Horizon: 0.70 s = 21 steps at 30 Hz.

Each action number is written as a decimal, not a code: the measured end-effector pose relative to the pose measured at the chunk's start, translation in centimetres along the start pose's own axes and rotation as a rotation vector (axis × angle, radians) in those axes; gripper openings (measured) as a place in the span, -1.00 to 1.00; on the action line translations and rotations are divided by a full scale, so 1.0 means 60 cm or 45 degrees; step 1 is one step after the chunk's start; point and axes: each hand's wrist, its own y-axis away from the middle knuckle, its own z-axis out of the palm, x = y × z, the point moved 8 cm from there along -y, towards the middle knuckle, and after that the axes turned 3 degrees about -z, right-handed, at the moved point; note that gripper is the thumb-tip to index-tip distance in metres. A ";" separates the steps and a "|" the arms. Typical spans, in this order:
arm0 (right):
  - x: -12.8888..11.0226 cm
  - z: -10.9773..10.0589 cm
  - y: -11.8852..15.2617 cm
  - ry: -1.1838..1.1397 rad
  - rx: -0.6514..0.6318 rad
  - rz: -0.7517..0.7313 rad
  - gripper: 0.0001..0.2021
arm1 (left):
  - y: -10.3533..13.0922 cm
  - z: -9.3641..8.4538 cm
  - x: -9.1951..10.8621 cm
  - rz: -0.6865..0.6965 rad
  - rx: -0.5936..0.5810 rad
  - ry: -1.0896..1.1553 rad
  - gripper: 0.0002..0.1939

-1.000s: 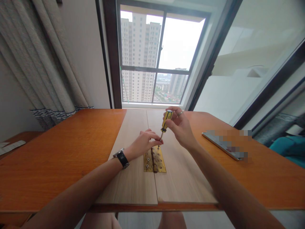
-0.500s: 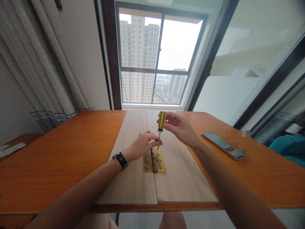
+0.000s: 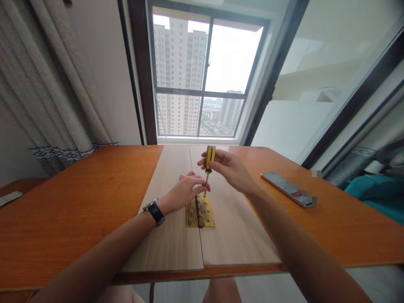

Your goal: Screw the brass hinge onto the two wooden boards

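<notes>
A worn brass hinge [image 3: 206,216] lies open across the seam between two pale wooden boards, the left board [image 3: 167,248] and the right board [image 3: 240,240]. Screws stick up from its left leaf; bare holes show in its right leaf. My right hand [image 3: 229,168] grips the yellow-and-black handle of a screwdriver [image 3: 210,159], which stands nearly upright. Its tip meets a small screw [image 3: 205,194] at the top of the right leaf. My left hand [image 3: 191,188] pinches around the shaft's lower end, thumb and fingers close to that screw.
The boards rest on an orange wooden table [image 3: 94,202]. To the right lies a phone [image 3: 287,189]. Behind the table is a window [image 3: 205,92], with a grey curtain [image 3: 53,75] on the left. A teal item [image 3: 375,193] sits beyond the right edge.
The whole view has shifted slightly, so everything appears a little further left. My right fingers have changed position around the handle. Both hands stay at the same screw.
</notes>
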 end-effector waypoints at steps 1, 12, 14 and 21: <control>0.004 -0.005 -0.001 -0.006 0.049 0.026 -0.68 | 0.000 0.001 0.000 -0.007 -0.001 -0.007 -0.78; 0.000 0.000 0.000 0.067 -0.032 -0.016 -0.61 | -0.005 -0.003 -0.006 -0.006 0.048 0.030 -0.86; 0.002 -0.005 0.000 0.089 -0.046 0.019 -0.66 | -0.003 -0.002 -0.003 -0.001 0.035 0.029 -0.85; 0.017 -0.023 -0.004 0.058 0.231 0.008 -0.64 | -0.001 0.002 -0.003 -0.036 0.023 0.043 -0.87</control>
